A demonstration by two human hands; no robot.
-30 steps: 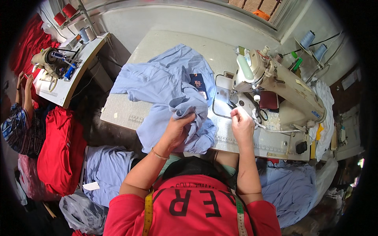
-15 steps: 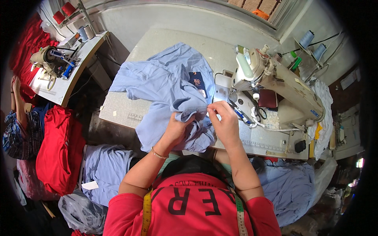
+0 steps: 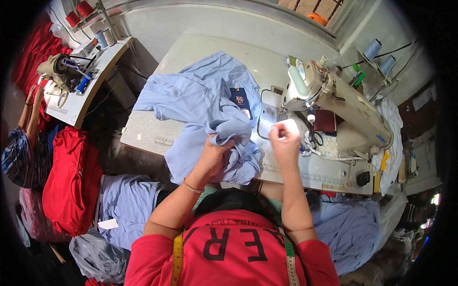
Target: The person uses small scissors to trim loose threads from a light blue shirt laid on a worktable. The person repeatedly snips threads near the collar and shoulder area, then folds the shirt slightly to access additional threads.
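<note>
My left hand (image 3: 214, 155) is closed on a bunched fold of a light blue shirt (image 3: 195, 100), which spreads over the tabletop and hangs past its near edge. A dark blue tag (image 3: 239, 99) lies on the shirt's right side. Apart from the cloth, my right hand (image 3: 285, 138) is raised near the sewing machine (image 3: 329, 95), thumb and fingers pinched together. Strong light washes out its top, and whatever the fingertips hold is too small to make out. Beyond that hand, black-handled scissors (image 3: 316, 138) lie beside a dark red pouch (image 3: 324, 121).
The pale worktable (image 3: 186, 52) carries the machine at right. Light blue clothes are heaped on both sides of me, with a red garment stack (image 3: 71, 186) farther left. Another person's hands (image 3: 33, 102) are at a second sewing machine (image 3: 59, 71) on the left.
My right hand has left the shirt's fold and moved right, toward the machine. My left hand keeps its hold. At far left, the other person's hands have moved up toward their machine.
</note>
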